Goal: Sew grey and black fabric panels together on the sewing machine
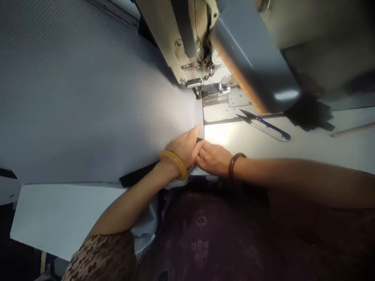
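Observation:
A wide sheet of grey woven fabric (pixel 96 101) spreads over the left side, its right edge running under the presser foot (pixel 198 93) of a sewing machine (pixel 166 35). My left hand (pixel 185 145), a yellow bangle at its wrist, lies on this fabric near the edge, thumb side toward the machine. Touching it, my right hand (pixel 213 157) has its fingers curled in a pinch on the fabric's edge. A small dark strip (pixel 199 139) shows between the hands. Most of the left fingers are hidden, so their grip is unclear.
Thread snips (pixel 265 125) with a blue handle lie on the white table (pixel 310 150) to the right. A grey rounded cover (pixel 254 54) juts over the machine bed. A white panel (pixel 64 214) lies below the fabric at lower left. Dark cloth (pixel 310 113) sits behind the snips.

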`<state>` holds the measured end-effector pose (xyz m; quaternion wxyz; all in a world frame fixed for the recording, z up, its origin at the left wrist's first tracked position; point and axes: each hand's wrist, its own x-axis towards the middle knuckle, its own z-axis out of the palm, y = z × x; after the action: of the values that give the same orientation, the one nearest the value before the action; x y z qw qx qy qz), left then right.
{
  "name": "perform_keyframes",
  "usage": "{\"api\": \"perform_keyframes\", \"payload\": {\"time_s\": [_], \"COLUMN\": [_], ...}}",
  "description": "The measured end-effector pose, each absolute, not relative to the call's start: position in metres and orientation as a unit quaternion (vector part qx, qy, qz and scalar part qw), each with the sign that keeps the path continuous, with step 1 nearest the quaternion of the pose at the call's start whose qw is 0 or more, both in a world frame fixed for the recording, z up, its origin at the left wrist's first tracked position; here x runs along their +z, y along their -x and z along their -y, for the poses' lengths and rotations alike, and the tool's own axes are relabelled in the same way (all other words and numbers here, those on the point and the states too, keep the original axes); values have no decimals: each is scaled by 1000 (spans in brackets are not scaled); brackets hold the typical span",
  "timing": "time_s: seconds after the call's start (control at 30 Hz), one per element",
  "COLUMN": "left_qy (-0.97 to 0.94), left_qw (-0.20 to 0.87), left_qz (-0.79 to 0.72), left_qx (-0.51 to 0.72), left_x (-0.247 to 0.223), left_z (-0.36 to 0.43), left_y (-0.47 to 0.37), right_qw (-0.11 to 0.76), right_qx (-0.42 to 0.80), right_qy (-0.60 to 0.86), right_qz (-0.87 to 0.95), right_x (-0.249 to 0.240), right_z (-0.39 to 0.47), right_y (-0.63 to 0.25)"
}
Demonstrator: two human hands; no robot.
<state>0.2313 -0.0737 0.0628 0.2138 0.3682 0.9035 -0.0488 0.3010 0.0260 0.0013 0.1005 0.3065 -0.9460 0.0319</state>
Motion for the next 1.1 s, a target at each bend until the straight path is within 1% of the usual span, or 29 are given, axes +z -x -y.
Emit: {"api": "perform_keyframes", "payload": {"time_s": [0.1, 0.23, 0.3, 0.43, 0.5, 0.63, 0.8, 0.93, 1.1], "left_qy": [-393, -420, -425, -429, -429, -435, -428, -421, -402], "left_qw": [240, 235, 238, 251, 258, 272, 292, 287, 283], "left_qz": [-885, -876, -873, -867, -864, -856, -853, -858, -868], "left_qx": [-63, -34, -25, -46, -57, -66, -63, -62, -72], "left_x": [61, 63, 64, 66, 67, 70, 71, 69, 71], "left_z": [76, 76, 76, 74, 73, 71, 69, 65, 58], "left_y": [-222, -217, -217, -216, -216, -215, -215, -212, -206], "right_qw": [122, 174, 177, 170, 201, 292, 327, 309, 205], "right_qx": [31, 30, 33, 33, 34, 49, 48, 38, 2], "right_qy": [-293, -275, -275, -278, -269, -255, -242, -242, -271], "right_qz": [948, 945, 944, 945, 941, 921, 912, 919, 941], "right_x": [1, -3, -5, -7, -8, -9, -8, -8, -11], "right_z": [-26, -26, -26, -27, -27, -27, -28, -31, -38], "right_y": [-301, -301, -300, -300, -300, -301, -300, -296, -289]}}
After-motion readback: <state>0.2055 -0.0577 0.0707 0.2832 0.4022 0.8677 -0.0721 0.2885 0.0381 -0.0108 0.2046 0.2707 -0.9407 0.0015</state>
